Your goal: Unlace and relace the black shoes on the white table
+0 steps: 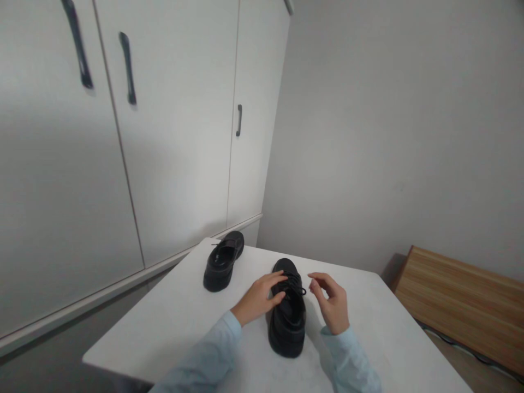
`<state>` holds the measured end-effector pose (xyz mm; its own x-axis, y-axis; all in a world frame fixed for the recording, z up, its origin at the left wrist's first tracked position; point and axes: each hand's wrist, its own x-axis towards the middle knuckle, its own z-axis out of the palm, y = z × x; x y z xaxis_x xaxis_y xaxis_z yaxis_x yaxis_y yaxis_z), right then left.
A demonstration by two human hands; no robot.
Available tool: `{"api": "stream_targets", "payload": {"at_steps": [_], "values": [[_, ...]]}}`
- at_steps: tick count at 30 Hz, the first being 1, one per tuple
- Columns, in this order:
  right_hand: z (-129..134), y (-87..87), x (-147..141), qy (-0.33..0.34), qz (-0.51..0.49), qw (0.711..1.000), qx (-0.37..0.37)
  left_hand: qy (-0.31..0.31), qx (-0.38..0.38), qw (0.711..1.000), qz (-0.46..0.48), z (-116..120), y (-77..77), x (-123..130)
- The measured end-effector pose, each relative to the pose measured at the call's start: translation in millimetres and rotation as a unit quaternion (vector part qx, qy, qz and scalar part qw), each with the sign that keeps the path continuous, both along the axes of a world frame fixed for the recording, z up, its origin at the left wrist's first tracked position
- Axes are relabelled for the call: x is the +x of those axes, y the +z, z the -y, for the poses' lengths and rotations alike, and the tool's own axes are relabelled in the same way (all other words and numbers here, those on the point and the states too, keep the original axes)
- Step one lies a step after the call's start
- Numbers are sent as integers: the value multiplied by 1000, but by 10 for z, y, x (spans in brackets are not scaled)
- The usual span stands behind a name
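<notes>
A black lace-up shoe (286, 333) stands on the white table in front of me, its toe pointing away and its heel toward me. Dark laces (291, 281) cross its upper, with a loop sticking out on the right side. My left hand (260, 296) reaches over the shoe from the left, thumb and fingers spread apart at the laces. I see no lace gripped between them. Just right of the loop hovers my right hand (332, 303), its fingers bent and a small gap between thumb and forefinger. Nothing shows in that gap.
A second black shoe (221, 265) stands at the table's far left. The white table (184, 327) meets a white cabinet (180, 136) at the back left. Behind is a grey wall (388, 136). A wood-grain piece of furniture (462, 305) stands beyond the table's right edge.
</notes>
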<state>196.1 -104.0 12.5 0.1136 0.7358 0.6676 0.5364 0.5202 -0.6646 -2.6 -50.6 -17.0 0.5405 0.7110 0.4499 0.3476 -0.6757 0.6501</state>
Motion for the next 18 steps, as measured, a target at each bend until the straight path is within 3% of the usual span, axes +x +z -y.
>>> {"api": "stream_targets", "payload": {"at_steps": [4,11,18], "values": [[-100,-26,97,-18,32,999,1,0,9,1000,0,-13,-16,0],[-177,-132,53,85,176,980,-41,-12,23,1000,1,-4,-27,0],[-166,-180,-9,119,175,976,-51,-21,33,999,11,15,-5,5]]}}
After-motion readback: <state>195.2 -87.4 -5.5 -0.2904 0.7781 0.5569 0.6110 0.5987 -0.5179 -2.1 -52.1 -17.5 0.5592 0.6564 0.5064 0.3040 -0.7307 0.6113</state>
